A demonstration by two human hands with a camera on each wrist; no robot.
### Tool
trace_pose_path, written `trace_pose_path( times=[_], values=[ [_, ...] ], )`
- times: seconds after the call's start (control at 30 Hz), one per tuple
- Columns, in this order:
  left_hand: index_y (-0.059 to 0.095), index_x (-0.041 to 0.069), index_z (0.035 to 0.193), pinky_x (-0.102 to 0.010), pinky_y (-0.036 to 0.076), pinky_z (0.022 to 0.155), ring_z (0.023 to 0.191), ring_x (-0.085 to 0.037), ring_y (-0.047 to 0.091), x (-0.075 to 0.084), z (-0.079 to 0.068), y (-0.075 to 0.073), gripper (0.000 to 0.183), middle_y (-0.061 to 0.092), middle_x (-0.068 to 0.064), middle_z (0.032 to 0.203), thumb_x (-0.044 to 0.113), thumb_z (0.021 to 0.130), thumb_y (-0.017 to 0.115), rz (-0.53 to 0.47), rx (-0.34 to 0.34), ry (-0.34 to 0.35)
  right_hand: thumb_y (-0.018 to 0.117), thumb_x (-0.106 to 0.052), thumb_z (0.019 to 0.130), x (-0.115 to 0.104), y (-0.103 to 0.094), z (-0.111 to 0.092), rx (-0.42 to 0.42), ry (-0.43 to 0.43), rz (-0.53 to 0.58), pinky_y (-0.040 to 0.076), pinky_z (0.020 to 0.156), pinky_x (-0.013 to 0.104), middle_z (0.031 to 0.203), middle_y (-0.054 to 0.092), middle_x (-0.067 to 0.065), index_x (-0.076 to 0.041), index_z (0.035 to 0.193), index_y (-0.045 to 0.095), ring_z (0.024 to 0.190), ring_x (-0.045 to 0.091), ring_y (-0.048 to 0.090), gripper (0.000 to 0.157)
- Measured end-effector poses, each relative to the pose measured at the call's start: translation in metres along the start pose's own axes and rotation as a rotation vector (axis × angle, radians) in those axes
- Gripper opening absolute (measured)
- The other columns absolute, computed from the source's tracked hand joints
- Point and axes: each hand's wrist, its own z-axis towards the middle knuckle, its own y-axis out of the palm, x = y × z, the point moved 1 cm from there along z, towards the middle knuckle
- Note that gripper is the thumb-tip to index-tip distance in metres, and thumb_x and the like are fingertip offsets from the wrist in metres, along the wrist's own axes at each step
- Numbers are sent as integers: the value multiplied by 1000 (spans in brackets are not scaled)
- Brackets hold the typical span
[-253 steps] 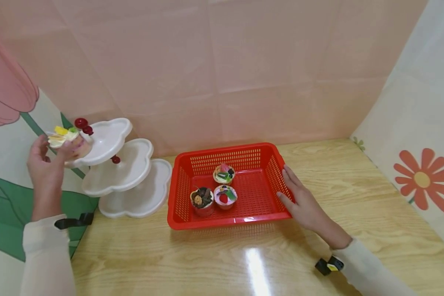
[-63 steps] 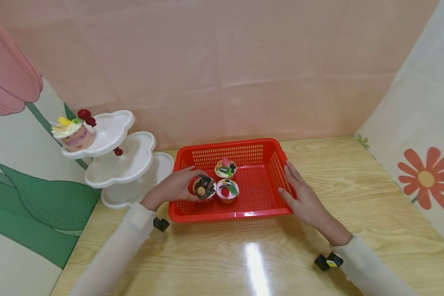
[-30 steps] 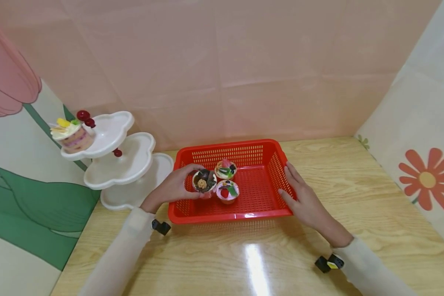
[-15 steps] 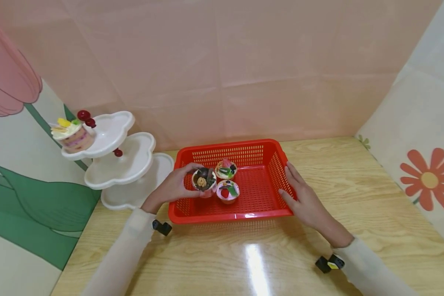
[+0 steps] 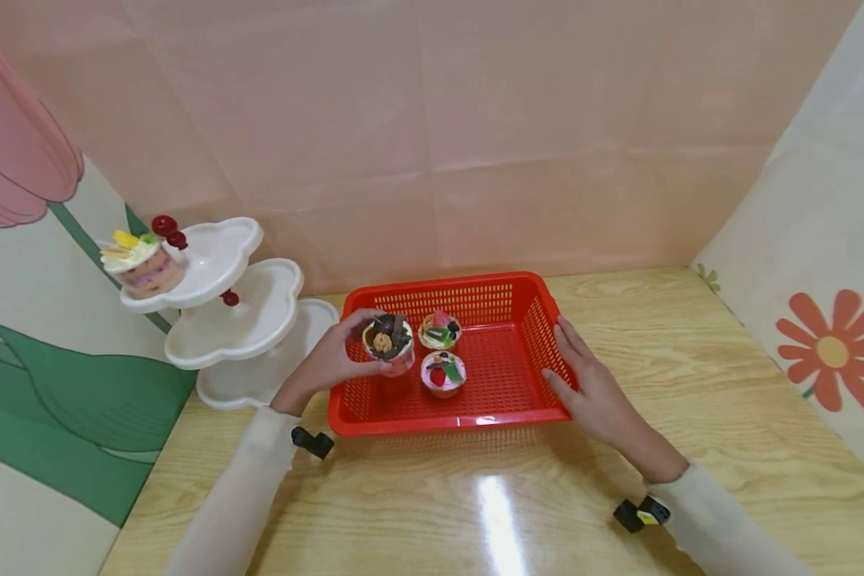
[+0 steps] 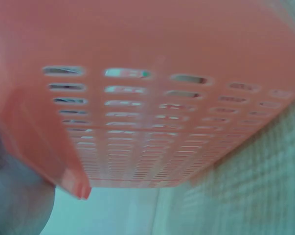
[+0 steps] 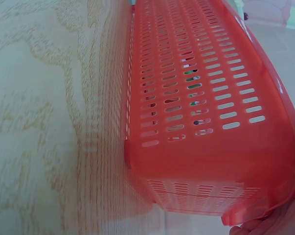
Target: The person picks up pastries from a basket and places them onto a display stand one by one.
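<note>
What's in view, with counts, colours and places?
Table: one, light brown, foreground.
Basket: one, red, on table.
Stand: one, white with red knobs, far left.
Cake: one, pink and white, stand's top tier.
Dark cupcake: one, brown and pink, held.
Small cupcakes: two, multicoloured, inside basket.
Walls: three, pink or flowered, behind and sides.
Sleeves: two, off-white, front.
Cameras: two, black, on wrists.
Left hand: one, bare, gripping dark cupcake.
Right hand: one, bare, on basket.

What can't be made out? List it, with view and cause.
Head: some fingertips of the left grip, behind the dark-topped cupcake.
Head: part of the bottom tier, under the middle tier.
Left wrist: contents behind the basket wall, which screens them; also blurred.
Right wrist: much of the right grip, cut off by the edge.
</note>
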Motion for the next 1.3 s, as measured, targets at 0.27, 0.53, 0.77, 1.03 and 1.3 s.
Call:
trace_pose_path(
  times=[0.27,0.53,0.77,1.03,1.3],
  values=[
    [51,7,141,-30,48,104,121,-26,58,5,-6,-14,71,58,-12,135,2,79,85,-180,-1,-11,57,-23,104,1,-1,0,-12,12,4,37,105,66,170,8,13,-1,160,18,150,45,22,72],
    [51,-1,140,-25,44,106,122,-19,56,13,-16,-33,69,58,-11,135,-2,79,83,-166,79,40,59,-19,103,-1,-1,0,-9,15,5,38,105,66,170,9,14,0,160,18,150,45,21,72],
    [50,1,142,-26,40,111,126,-18,53,26,-30,-52,69,57,-7,138,-3,81,82,-122,179,25,58,-22,103,-1,-1,0,-17,27,2,38,105,65,170,8,14,-1,160,17,150,45,21,73],
    [52,5,143,-27,39,111,127,-17,53,38,-43,-67,65,58,-4,139,-4,84,78,-92,283,16,58,-22,103,1,-2,1,-6,13,1,37,105,67,169,9,15,0,160,18,150,45,21,73],
    [54,-1,137,-18,44,101,111,-12,59,56,-54,-76,59,62,6,124,-7,83,77,-64,494,-26,59,-21,103,0,-2,1,-24,34,11,39,105,66,170,8,15,-2,160,17,150,45,20,74]
  ],
)
